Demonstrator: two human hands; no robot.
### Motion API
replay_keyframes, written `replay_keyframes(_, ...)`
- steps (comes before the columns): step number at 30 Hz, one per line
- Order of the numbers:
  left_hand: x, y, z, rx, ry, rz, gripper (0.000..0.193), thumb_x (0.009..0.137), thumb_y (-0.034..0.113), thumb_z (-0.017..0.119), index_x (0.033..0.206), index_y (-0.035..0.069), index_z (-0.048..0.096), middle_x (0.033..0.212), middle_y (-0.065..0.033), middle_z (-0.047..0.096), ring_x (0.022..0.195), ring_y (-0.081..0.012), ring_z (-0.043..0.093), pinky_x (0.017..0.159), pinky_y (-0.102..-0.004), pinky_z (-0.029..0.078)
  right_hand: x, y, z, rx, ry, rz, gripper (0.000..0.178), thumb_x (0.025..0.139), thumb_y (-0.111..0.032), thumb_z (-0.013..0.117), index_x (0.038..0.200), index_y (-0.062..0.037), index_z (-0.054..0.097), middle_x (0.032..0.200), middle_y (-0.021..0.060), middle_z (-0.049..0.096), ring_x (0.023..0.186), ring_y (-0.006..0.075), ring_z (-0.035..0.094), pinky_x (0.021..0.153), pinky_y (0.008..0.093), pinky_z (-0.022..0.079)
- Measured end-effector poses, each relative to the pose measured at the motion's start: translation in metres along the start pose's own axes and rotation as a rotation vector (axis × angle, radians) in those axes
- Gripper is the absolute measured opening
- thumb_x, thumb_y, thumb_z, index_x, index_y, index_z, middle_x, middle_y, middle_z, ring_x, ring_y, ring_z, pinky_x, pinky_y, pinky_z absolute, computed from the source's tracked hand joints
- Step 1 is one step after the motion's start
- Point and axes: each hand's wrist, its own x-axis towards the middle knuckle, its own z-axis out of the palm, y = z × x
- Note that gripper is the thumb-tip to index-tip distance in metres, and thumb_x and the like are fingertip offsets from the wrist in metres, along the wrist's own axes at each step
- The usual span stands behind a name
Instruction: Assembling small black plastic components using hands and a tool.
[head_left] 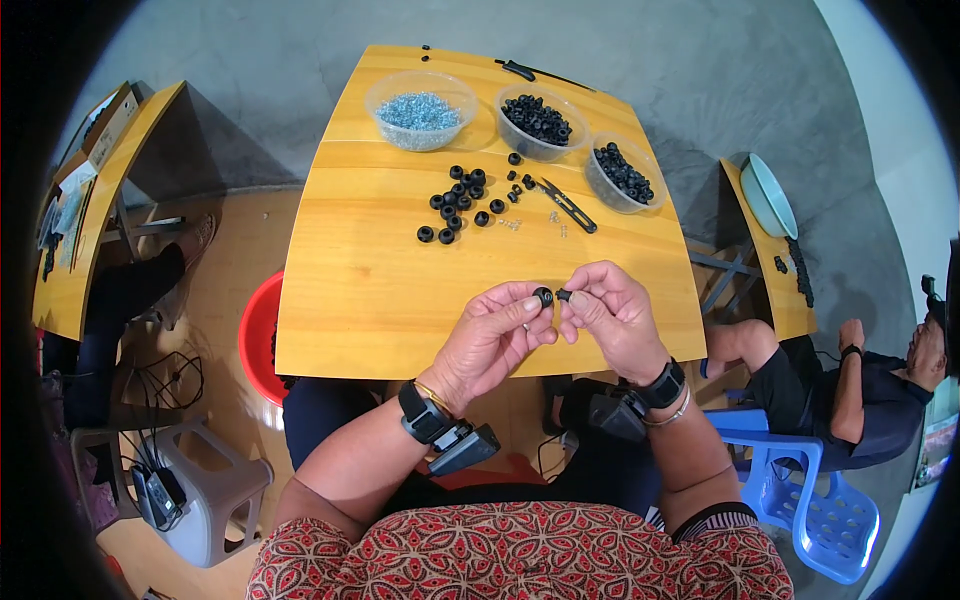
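Observation:
Over the near part of the yellow wooden table (360, 300), my left hand (492, 325) pinches a round black bead-like piece (543, 296) with a hole in its face. Close beside it, my right hand (612, 312) grips a smaller black plug-like piece (563, 295) between thumb and finger. The two pieces are a small gap apart. Ahead of my hands lie several loose round black pieces (463, 202), a few smaller black ones (514, 196), some tiny clear bits (510, 224) and black thread snips (568, 206).
Along the far side stand a clear bowl (373, 118) of bluish clear bits and two clear bowls (503, 138) (598, 185) of small black parts. Behind them lies a black-handled tool (518, 70). A red basin (262, 340) is by the left edge. At right sits another person (860, 390).

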Motion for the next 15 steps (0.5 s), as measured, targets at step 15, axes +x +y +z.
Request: replay_keyframes(15, -0.0002, -0.0017, -0.0003, 0.008, -0.013, 0.032, 0.015, 0.085, 0.007, 0.053, 0.099, 0.001, 0.056, 0.088, -0.0078, 0.060, 0.078, -0.0142, 0.057, 0.075, -0.0286, 0.049, 0.0016, -0.0089, 0.0004, 0.039, 0.054, 0.147, 0.006, 0.086, -0.005, 0.047, 0.092, -0.0018, 0.048, 0.067, 0.0053, 0.053, 0.053, 0.0082, 0.048, 0.044, 0.0220, 0.042)
